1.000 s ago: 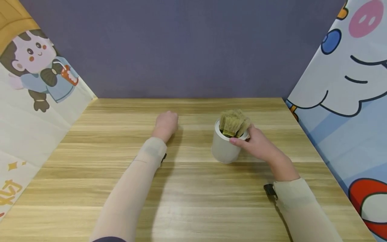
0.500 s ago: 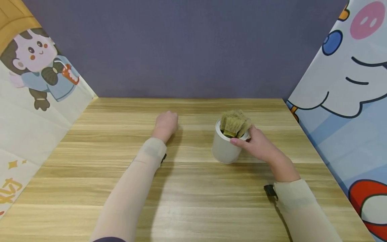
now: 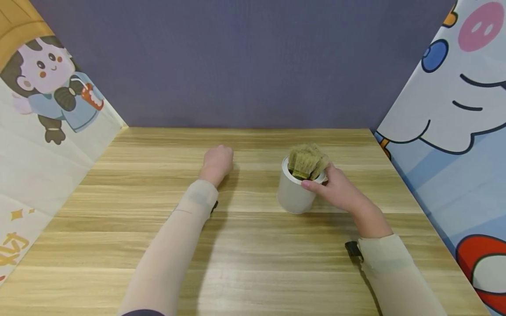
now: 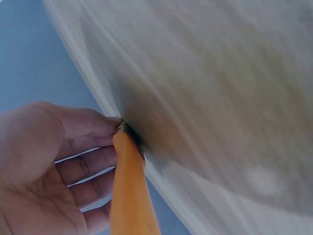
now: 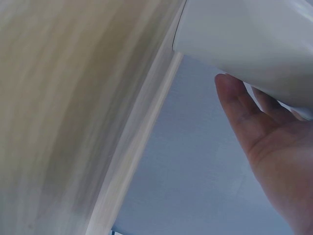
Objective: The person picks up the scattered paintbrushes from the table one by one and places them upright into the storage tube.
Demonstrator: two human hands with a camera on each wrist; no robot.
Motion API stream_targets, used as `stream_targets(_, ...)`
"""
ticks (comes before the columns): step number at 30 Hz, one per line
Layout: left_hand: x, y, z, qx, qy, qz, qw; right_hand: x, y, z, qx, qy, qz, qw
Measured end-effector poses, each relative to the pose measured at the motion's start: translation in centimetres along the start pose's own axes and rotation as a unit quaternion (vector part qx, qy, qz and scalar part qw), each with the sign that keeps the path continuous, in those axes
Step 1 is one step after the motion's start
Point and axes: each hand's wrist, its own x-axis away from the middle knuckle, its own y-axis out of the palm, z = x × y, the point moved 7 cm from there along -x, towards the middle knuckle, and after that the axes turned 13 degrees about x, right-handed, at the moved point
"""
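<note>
My left hand (image 3: pixel 218 162) rests low at the tabletop, left of the can. In the left wrist view its thumb and forefinger pinch an orange-handled tool (image 4: pixel 131 186) near its narrow gold-coloured metal edge, close to the wood; the far end is hidden. In the head view that tool is out of sight beneath the hand. A white can (image 3: pixel 294 195) stands upright on the table, with several paintbrushes (image 3: pixel 305 160) in it, pale bristles upward. My right hand (image 3: pixel 337 188) grips the can's right side, thumb at the front of the rim, fingers around the back.
The wood-grain table (image 3: pixel 253 263) runs back to a purple-grey wall (image 3: pixel 253 61). Cartoon-printed panels stand along the left side (image 3: pixel 59 153) and the right side (image 3: pixel 446 175). A dark strap piece (image 3: pixel 353 249) sits at the right sleeve cuff.
</note>
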Motion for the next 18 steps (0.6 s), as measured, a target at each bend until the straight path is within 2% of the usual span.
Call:
stream_targets(8,0.28,-0.16,0.28,-0.003,0.007,0.001,1.0000,-0.03,-0.08,0.00,-0.002,0.001,0.001,1.0000)
stream_targets(18,-0.03,0.09,0.02,-0.009,0.005,0.000,0.9999,-0.03,-0.04,-0.10,-0.005,0.002,0.000,1.0000)
